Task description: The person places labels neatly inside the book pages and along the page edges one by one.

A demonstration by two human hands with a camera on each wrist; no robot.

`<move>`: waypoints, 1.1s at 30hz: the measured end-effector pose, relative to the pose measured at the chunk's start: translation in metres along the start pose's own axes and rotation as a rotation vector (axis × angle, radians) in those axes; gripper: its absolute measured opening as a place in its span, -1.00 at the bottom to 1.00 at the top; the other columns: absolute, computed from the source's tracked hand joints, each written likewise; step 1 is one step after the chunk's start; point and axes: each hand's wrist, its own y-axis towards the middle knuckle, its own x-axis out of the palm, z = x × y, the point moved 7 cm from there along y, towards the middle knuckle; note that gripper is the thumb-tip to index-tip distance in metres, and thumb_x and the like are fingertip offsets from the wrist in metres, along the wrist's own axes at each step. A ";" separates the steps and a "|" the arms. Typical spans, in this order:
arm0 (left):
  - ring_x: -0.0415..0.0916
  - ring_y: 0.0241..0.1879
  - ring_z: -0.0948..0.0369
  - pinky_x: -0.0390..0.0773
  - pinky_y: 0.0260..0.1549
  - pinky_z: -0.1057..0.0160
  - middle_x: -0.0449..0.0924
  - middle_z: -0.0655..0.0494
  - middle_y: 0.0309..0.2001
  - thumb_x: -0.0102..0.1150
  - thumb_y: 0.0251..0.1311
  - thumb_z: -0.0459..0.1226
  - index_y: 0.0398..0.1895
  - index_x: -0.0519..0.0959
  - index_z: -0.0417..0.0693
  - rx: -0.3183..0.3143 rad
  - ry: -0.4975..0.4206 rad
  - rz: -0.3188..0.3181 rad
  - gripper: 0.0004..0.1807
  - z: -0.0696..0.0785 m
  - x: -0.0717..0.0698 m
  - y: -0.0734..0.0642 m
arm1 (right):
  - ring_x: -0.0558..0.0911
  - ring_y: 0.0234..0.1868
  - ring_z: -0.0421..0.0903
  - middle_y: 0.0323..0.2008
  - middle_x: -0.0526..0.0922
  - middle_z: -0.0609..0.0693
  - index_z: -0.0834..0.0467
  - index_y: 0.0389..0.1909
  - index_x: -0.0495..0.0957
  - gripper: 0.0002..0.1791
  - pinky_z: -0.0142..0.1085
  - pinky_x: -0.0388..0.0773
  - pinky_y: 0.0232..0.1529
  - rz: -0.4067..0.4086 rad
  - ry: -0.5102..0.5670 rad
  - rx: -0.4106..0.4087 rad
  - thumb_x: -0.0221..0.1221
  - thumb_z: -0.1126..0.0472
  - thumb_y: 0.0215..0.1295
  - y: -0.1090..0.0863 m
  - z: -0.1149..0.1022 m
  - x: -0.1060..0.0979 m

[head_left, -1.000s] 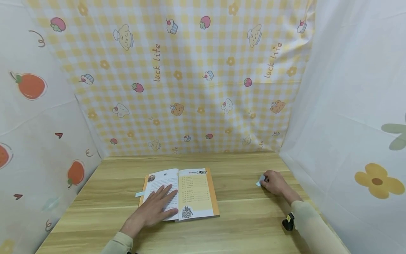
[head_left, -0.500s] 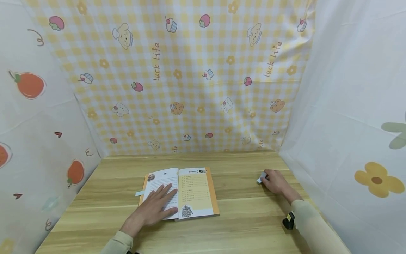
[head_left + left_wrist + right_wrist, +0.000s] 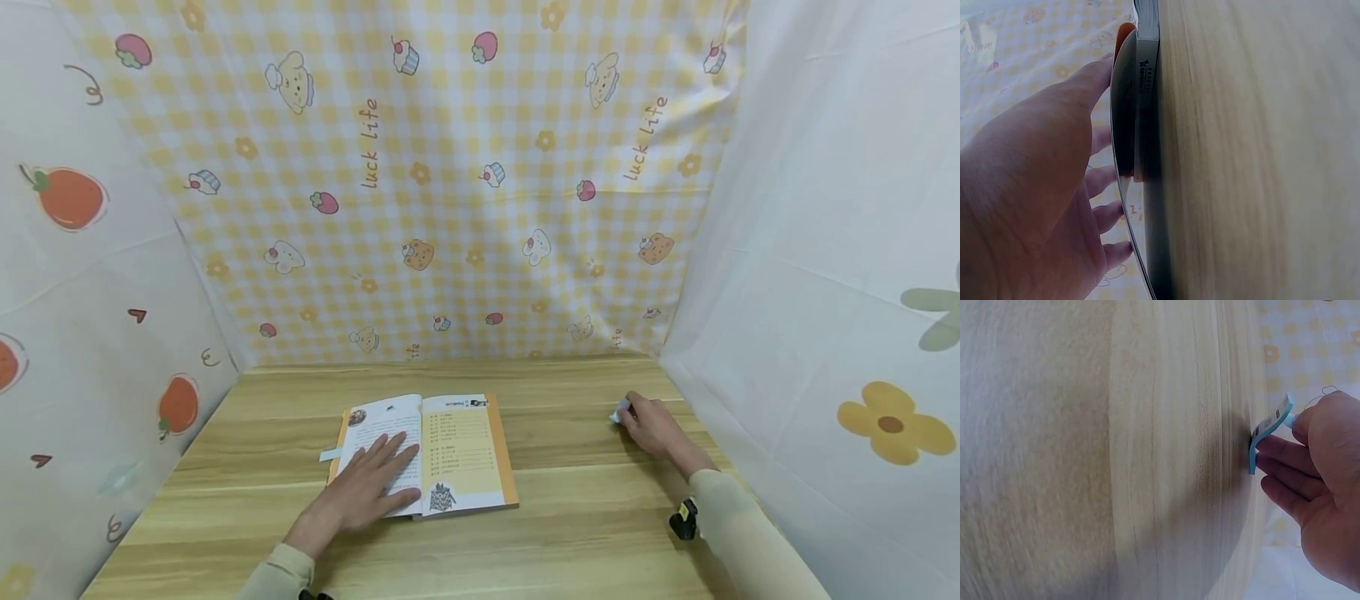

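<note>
An open book (image 3: 465, 458) lies on the table, with printed text on its left page and a yellow panel on its right one. My left hand (image 3: 367, 487) rests spread on the left page, fingers extended. In the left wrist view the left hand (image 3: 1041, 181) lies along the outside of the raised page and cover. Off to the right, my right hand (image 3: 652, 425) pinches a small light blue sticky note pad (image 3: 1267, 427) at the table surface. The pad is bent, and a light blue curl of paper shows beside the thumb.
A pale blue sticky note (image 3: 330, 455) juts from the book's left edge. The wooden table (image 3: 555, 533) is bounded by a yellow checked cloth (image 3: 480, 275) behind and white patterned cloth on both sides. A black device (image 3: 683, 521) sits at the right wrist.
The sticky note pad has turned and bent in my right hand, whose fingers have shifted slightly up and to the right. The left hand stays on the page.
</note>
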 end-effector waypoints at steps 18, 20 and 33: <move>-0.03 0.83 -0.38 -0.02 0.73 -0.62 0.10 -0.22 0.84 0.16 0.64 0.27 0.78 0.33 -0.01 0.002 0.001 -0.002 -0.13 -0.001 0.000 0.001 | 0.49 -0.44 -0.10 -0.38 0.64 0.07 0.27 -0.09 0.48 -0.88 -0.25 0.46 -0.39 0.071 -0.009 -0.069 0.07 0.32 0.76 -0.003 -0.005 -0.007; -0.02 0.82 -0.38 -0.02 0.73 -0.62 0.10 -0.22 0.84 0.15 0.64 0.27 0.78 0.33 -0.01 0.003 0.005 0.001 -0.13 -0.001 0.000 0.001 | 0.48 -0.46 -0.11 -0.40 0.63 0.05 0.26 -0.09 0.47 -0.89 -0.27 0.43 -0.42 0.084 -0.007 -0.076 0.08 0.32 0.76 -0.003 -0.006 -0.009; -0.02 0.82 -0.38 -0.02 0.72 -0.62 0.10 -0.22 0.84 0.16 0.63 0.28 0.78 0.33 -0.01 -0.002 -0.003 -0.001 -0.12 -0.002 0.001 0.001 | 0.44 -0.51 -0.14 -0.42 0.60 0.02 0.29 0.00 0.42 -0.89 -0.34 0.36 -0.50 0.067 -0.005 -0.057 -0.02 0.31 0.82 -0.004 -0.006 -0.010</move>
